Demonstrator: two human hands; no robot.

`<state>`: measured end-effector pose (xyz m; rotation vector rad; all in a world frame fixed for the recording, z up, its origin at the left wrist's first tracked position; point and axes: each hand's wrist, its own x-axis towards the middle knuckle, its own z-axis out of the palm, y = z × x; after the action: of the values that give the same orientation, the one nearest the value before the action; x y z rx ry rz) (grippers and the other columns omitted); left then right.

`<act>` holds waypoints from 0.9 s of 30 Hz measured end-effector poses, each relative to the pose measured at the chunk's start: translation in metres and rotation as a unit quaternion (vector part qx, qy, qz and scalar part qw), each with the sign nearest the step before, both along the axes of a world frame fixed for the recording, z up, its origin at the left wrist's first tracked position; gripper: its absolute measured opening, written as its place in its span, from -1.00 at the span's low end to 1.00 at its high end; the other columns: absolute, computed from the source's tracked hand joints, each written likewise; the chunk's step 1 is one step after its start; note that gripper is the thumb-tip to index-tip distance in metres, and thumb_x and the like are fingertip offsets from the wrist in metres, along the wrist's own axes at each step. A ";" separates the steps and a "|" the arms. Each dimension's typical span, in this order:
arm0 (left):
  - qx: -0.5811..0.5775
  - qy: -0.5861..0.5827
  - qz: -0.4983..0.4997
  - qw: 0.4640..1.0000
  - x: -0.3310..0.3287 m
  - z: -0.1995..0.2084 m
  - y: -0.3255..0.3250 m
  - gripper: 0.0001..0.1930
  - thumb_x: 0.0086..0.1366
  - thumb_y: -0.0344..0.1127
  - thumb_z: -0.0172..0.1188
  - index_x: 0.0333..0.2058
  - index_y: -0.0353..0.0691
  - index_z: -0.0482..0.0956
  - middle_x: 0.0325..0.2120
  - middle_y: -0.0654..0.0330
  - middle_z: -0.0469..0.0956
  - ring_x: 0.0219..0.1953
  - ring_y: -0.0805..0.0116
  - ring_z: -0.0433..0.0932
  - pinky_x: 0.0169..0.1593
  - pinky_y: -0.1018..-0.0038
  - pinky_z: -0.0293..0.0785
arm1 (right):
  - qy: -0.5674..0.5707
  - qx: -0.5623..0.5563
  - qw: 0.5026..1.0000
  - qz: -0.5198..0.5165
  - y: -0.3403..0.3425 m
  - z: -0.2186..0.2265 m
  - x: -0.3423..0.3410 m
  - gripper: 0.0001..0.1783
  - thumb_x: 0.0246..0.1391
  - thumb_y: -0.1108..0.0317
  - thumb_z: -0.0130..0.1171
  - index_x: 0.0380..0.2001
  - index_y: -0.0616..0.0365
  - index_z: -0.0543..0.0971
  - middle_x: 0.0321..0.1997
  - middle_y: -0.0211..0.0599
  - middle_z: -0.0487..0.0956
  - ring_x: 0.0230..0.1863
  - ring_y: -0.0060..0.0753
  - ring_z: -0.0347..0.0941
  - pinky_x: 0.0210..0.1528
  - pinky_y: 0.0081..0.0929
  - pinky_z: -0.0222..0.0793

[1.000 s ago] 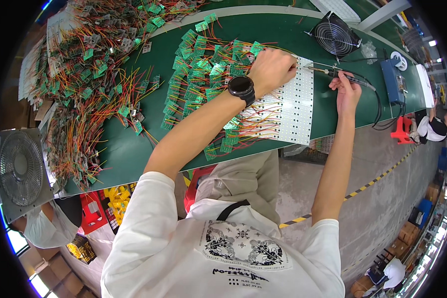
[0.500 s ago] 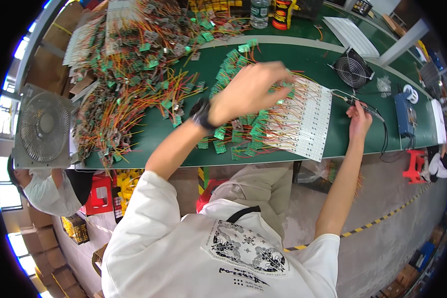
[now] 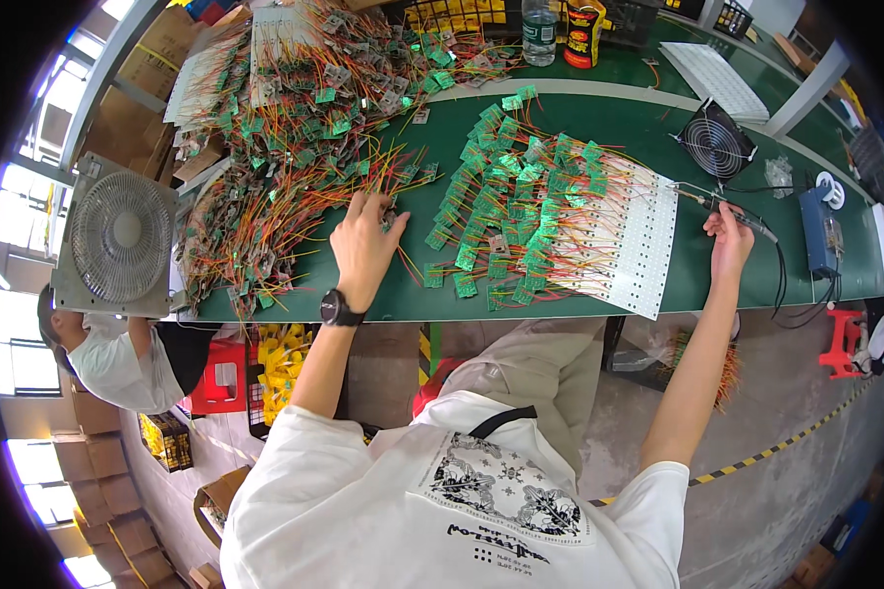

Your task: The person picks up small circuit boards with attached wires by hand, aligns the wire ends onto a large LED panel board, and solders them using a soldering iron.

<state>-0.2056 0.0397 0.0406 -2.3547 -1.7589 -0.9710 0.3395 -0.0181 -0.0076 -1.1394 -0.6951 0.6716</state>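
My left hand (image 3: 363, 247) is at the right edge of a large heap of small wired circuit boards (image 3: 265, 211). Its fingers and thumb close round a small wired circuit board (image 3: 389, 215), mostly hidden by them, with thin wires trailing beside the thumb. In my right hand (image 3: 726, 236) is a soldering iron (image 3: 705, 201), gripped by its handle, its tip pointing left at the edge of a white perforated panel (image 3: 638, 236). Red and yellow wires run from that panel to rows of green circuit boards (image 3: 501, 201) lying on the green table.
A small black fan (image 3: 715, 144) and a blue soldering station (image 3: 817, 231) with a solder spool (image 3: 829, 190) stand at the right. A larger fan (image 3: 120, 236) is at the left end. Behind are a water bottle (image 3: 539, 31), a can (image 3: 582, 34) and another white panel (image 3: 715, 80).
My left hand has moved from above the wired panel leftward and down to the heap's edge, closing round a small board. My right hand keeps the soldering iron beside the panel.
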 end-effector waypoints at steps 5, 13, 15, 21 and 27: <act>0.037 0.066 0.015 0.997 -0.004 0.000 0.015 -0.86 0.13 -0.28 0.33 -0.38 -0.20 0.64 -0.42 0.20 0.51 -0.51 0.18 0.55 -0.46 0.34 0.44 | 0.007 -0.003 1.000 0.001 0.001 -0.002 -0.003 -0.81 0.11 0.40 0.25 -0.28 0.31 0.58 -0.51 -0.26 0.58 -0.57 -0.47 0.48 -0.49 -0.63 0.28; -0.020 -0.316 -0.081 0.945 -0.035 0.043 0.026 -0.86 0.18 -0.43 0.30 -0.27 -0.26 0.61 -0.49 0.24 0.42 -0.59 0.51 0.31 -0.52 0.64 0.21 | 0.010 -0.002 1.000 -0.002 0.000 -0.003 0.001 -0.82 0.11 0.41 0.24 -0.29 0.31 0.57 -0.51 -0.26 0.57 -0.57 -0.46 0.48 -0.50 -0.62 0.27; 0.024 -0.229 -0.106 0.967 -0.041 0.043 0.001 -0.85 0.16 -0.45 0.32 -0.27 -0.24 0.61 -0.46 0.24 0.43 -0.58 0.51 0.36 -0.53 0.62 0.25 | 0.007 -0.004 1.000 -0.005 -0.001 -0.004 0.002 -0.83 0.11 0.41 0.24 -0.29 0.31 0.57 -0.51 -0.27 0.57 -0.57 -0.47 0.48 -0.50 -0.62 0.27; 0.054 0.103 -0.178 0.977 -0.067 0.008 -0.071 -0.80 0.04 -0.42 0.40 -0.33 -0.17 0.61 -0.39 0.24 0.46 -0.55 0.31 0.52 -0.52 0.43 0.45 | 0.004 0.000 1.000 -0.002 0.002 -0.003 0.000 -0.82 0.12 0.40 0.24 -0.27 0.31 0.57 -0.51 -0.28 0.57 -0.56 -0.47 0.48 -0.49 -0.62 0.27; -0.059 -0.011 -0.142 0.988 -0.069 0.006 -0.076 -0.81 0.07 -0.38 0.39 -0.33 -0.20 0.59 -0.36 0.20 0.45 -0.49 0.36 0.52 -0.52 0.46 0.39 | -0.004 -0.001 1.000 0.007 0.001 -0.005 0.004 -0.82 0.12 0.41 0.24 -0.26 0.31 0.57 -0.50 -0.28 0.57 -0.54 -0.47 0.48 -0.48 -0.62 0.28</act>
<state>-0.2742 -0.0366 0.0462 -2.7364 -1.5550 -0.9484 0.3433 -0.0172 -0.0130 -1.1400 -0.7099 0.6791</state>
